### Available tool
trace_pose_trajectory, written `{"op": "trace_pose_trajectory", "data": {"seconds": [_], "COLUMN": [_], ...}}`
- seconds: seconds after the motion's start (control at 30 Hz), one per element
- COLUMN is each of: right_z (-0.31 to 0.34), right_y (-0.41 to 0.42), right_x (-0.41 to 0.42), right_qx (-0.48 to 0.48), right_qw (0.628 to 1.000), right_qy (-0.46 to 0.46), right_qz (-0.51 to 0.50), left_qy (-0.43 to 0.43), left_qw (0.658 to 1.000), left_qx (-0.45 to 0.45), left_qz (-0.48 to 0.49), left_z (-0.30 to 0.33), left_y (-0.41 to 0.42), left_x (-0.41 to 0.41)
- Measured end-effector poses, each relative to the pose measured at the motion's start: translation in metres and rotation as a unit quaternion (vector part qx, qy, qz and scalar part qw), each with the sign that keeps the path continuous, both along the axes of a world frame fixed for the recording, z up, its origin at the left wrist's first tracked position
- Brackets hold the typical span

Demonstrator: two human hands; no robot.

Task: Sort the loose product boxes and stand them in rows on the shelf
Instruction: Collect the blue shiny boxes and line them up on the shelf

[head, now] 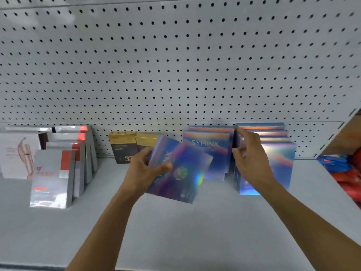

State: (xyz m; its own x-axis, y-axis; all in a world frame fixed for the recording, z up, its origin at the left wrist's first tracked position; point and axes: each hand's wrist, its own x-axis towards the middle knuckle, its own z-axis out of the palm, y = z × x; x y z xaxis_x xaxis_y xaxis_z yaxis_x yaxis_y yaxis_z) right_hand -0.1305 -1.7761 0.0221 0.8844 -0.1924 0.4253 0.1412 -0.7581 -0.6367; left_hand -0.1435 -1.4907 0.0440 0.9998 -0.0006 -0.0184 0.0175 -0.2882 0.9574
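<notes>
Even, soft overhead light, rainbow glare on foil boxes (181,169), motion blur, bowed edges

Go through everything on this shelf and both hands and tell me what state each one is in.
left hand: grips the loose holographic boxes
loose holographic boxes: held tilted above the shelf
right hand: fingers at the right holographic row
right holographic row: standing
SYRINX row: standing
gold-and-black boxes: standing at the back
silver-and-red boxes: standing in a row
</notes>
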Motion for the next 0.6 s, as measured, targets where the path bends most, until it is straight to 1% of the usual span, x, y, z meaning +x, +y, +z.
{"op": "trace_pose_trajectory", "data": {"seconds": [0.03,0.07,0.1,0.17,0.27,0.3,0.33,0.4,0.47,0.6], "right_z": [-0.002,-0.004,-0.006,-0.008,-0.015,-0.019,-0.023,-0.028,-0.031,-0.035], "right_y": [-0.007,-0.015,-0.023,-0.038,-0.060,-0.066,-0.070,-0.075,-0.076,-0.074], "right_x": [-0.005,-0.010,-0.014,-0.022,-0.027,-0.027,-0.028,-0.030,-0.031,-0.034], "right_qx": [-0.010,-0.025,-0.042,-0.088,-0.184,-0.207,-0.223,-0.239,-0.246,-0.265], "right_qw": [1.000,0.999,0.998,0.994,0.981,0.977,0.974,0.970,0.969,0.964], "right_qy": [-0.013,-0.026,-0.039,-0.062,-0.058,-0.043,-0.026,-0.005,-0.002,0.030], "right_qz": [-0.004,-0.008,-0.009,-0.012,-0.024,-0.030,-0.034,-0.032,-0.023,-0.013], "left_qy": [-0.011,-0.024,-0.040,-0.073,-0.168,-0.198,-0.220,-0.240,-0.280,-0.384], "left_qw": [0.998,0.988,0.970,0.911,0.833,0.814,0.803,0.790,0.787,0.790], "left_qx": [0.055,0.134,0.224,0.382,0.497,0.517,0.527,0.542,0.534,0.475], "left_qz": [-0.036,-0.065,-0.090,-0.133,-0.178,-0.175,-0.169,-0.157,-0.131,-0.058], "left_z": [0.003,0.005,0.008,0.014,0.020,0.019,0.017,0.008,-0.007,-0.036], "left_y": [-0.009,-0.019,-0.030,-0.054,-0.090,-0.099,-0.108,-0.122,-0.129,-0.133], "left_x": [0.008,0.017,0.026,0.038,0.047,0.050,0.054,0.062,0.069,0.068]}}
